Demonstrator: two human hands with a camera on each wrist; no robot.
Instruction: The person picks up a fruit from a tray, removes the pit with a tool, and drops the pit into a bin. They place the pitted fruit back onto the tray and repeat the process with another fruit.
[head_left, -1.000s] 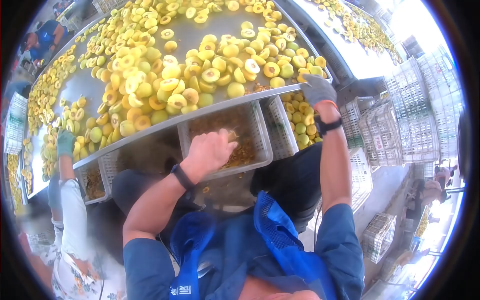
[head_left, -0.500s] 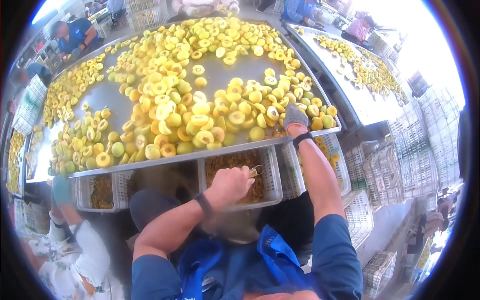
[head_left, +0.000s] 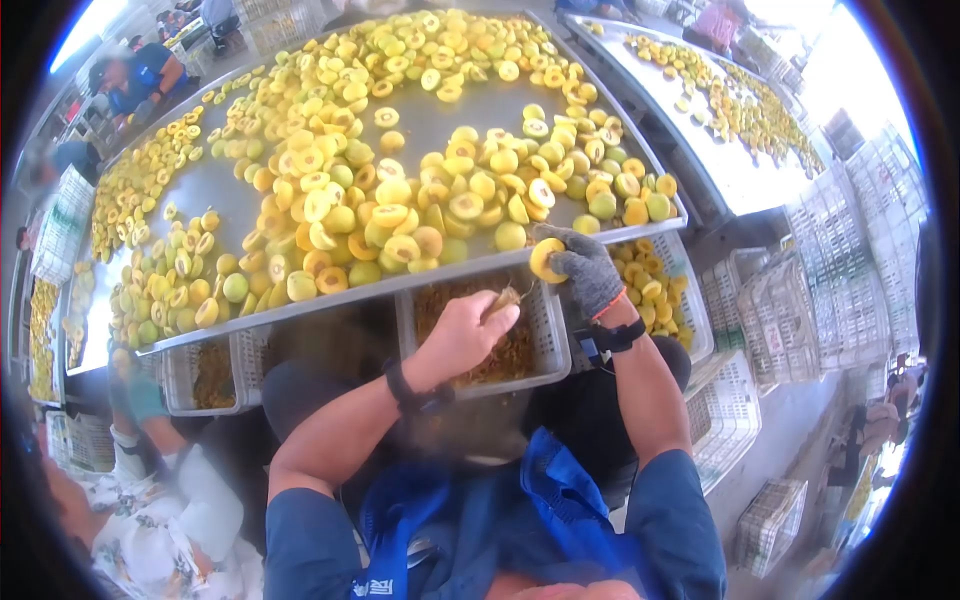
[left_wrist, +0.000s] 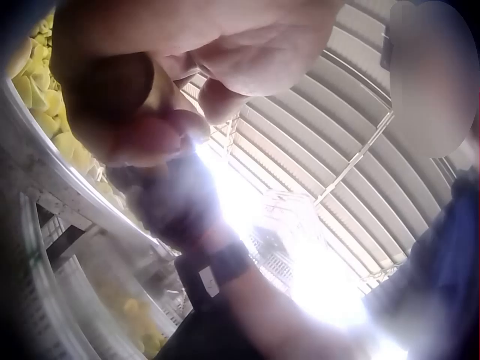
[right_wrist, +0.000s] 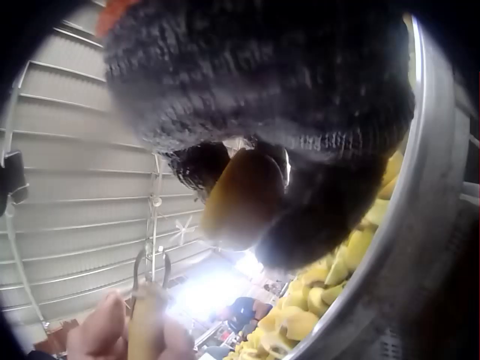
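The bare left hand (head_left: 462, 338) grips a short wooden handle (head_left: 503, 300) above a crate of brown scraps (head_left: 540, 378). In the right wrist view a curved two-pronged metal end (right_wrist: 139, 262) rises from that handle, held by the left fingers (right_wrist: 105, 330). Just right of it, the right hand (head_left: 590, 275), in a grey knitted glove, pinches a yellow fruit piece (head_left: 546, 260) beyond the table's front edge. Its gloved fingers curl round the fruit (right_wrist: 244, 199) in the right wrist view. In the left wrist view the tool is mostly hidden by the hand (left_wrist: 202, 60).
Many yellow fruit halves (head_left: 300, 160) cover much of the metal table (head_left: 470, 105), which has a raised rim (head_left: 330, 300). A fruit-filled crate (head_left: 697, 300) stands right of the scrap crate. Stacked crates (head_left: 860, 250) are at far right. A neighbouring person's gloved hand (head_left: 145, 395) is at left.
The right hand has come off the fruit pile towards the body and now holds a fruit piece beside the tool. The left hand has moved slightly up and right, still gripping the tool.
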